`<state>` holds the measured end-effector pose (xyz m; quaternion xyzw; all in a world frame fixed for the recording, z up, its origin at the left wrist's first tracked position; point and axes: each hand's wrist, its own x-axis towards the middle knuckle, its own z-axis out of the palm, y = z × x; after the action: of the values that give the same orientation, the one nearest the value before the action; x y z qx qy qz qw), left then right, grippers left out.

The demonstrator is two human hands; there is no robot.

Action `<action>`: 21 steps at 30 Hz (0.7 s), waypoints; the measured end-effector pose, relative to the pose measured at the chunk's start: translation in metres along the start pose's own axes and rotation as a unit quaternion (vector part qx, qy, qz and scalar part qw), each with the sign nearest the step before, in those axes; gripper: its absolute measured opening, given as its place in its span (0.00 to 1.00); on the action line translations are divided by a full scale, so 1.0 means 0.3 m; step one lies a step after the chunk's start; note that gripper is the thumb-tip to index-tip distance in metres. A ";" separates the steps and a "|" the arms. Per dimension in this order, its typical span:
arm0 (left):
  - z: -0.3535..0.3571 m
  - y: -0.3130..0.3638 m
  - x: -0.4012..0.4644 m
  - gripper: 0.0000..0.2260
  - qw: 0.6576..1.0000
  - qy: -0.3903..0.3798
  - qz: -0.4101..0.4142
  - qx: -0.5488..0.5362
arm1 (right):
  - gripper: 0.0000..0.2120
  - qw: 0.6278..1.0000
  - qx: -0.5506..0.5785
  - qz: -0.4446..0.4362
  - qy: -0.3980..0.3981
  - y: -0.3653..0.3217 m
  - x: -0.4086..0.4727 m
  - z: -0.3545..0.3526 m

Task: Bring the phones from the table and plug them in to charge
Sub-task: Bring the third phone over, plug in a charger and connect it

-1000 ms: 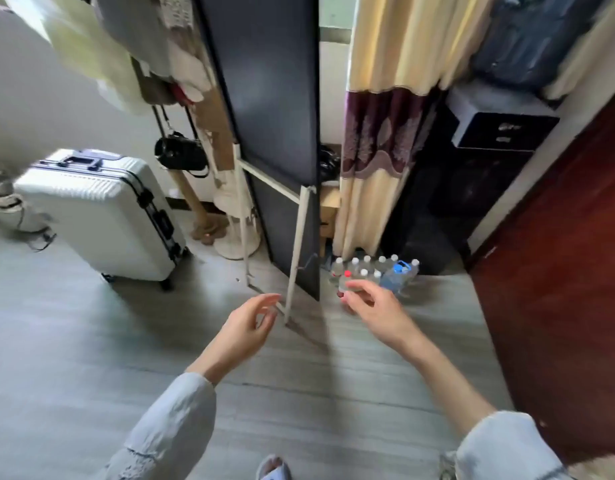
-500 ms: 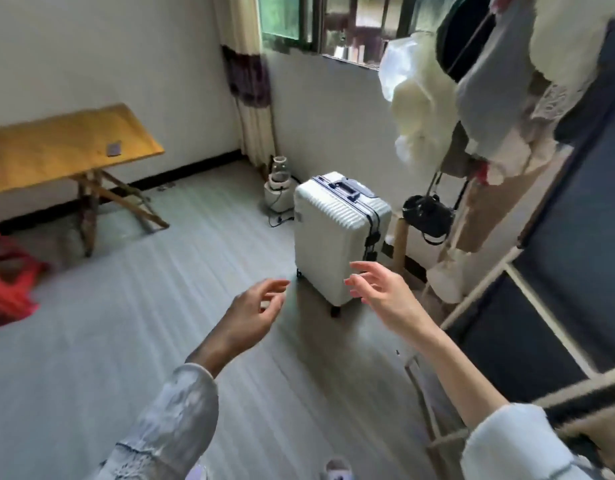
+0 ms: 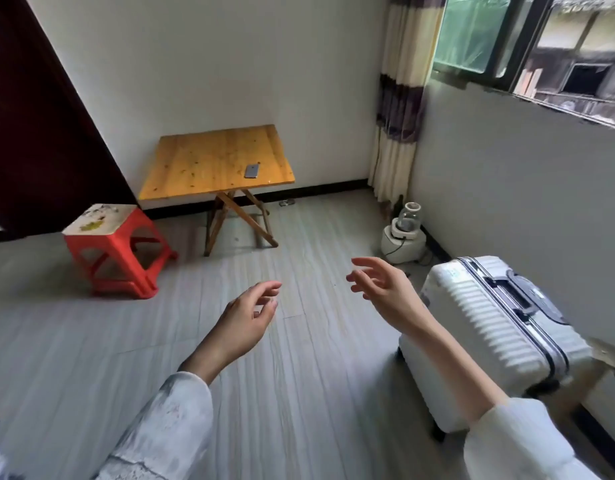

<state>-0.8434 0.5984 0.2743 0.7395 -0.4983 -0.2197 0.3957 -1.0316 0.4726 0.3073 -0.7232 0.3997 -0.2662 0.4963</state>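
The grey plank floor (image 3: pixel 299 393) takes up most of what I see, running back to a white wall and a dark door (image 3: pixel 39 126) on the left. One striped curtain (image 3: pixel 399 109) hangs in the corner beside one window (image 3: pixel 479 36). One white ribbed suitcase (image 3: pixel 489 341) stands on its wheels at my right, just beside my right forearm. One wooden folding surface (image 3: pixel 202 164) stands against the far wall on crossed legs, and one red plastic stool (image 3: pixel 115 247) with a worn pale top sits to its left on the floor. One small white appliance (image 3: pixel 403 233) with a clear top sits on the floor near the corner, a cord trailing from it.

Both my arms reach forward at about waist height, pale sleeves (image 3: pixel 167 431) pushed back to the forearms. My left hand (image 3: pixel 247 320) is held palm inward, fingers loosely curled, grip released and holding nothing. My right hand (image 3: pixel 382 289) is a little higher and farther out, palm turned toward the left one, fingers spread and slightly bent, grip also released and empty. The two hands are apart, over bare floor.

I count one phone (image 3: pixel 251 171): it lies flat near the front right part of the surface, well apart from both hands.
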 end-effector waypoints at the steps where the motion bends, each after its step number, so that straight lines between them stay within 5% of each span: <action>1: -0.029 -0.035 0.056 0.13 1.000 0.017 -0.009 -0.003 | 0.12 1.000 -0.001 -0.006 -0.013 -0.009 0.081 0.030; 21: -0.596 -0.696 1.453 0.13 0.996 0.069 -0.048 -0.018 | 0.14 0.995 -0.015 -0.038 -0.091 -0.223 1.669 0.632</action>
<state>-0.4199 0.3065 0.2422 0.7688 -0.4296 -0.1958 0.4314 -0.5927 0.1591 0.2944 -0.7666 0.3290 -0.2121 0.5091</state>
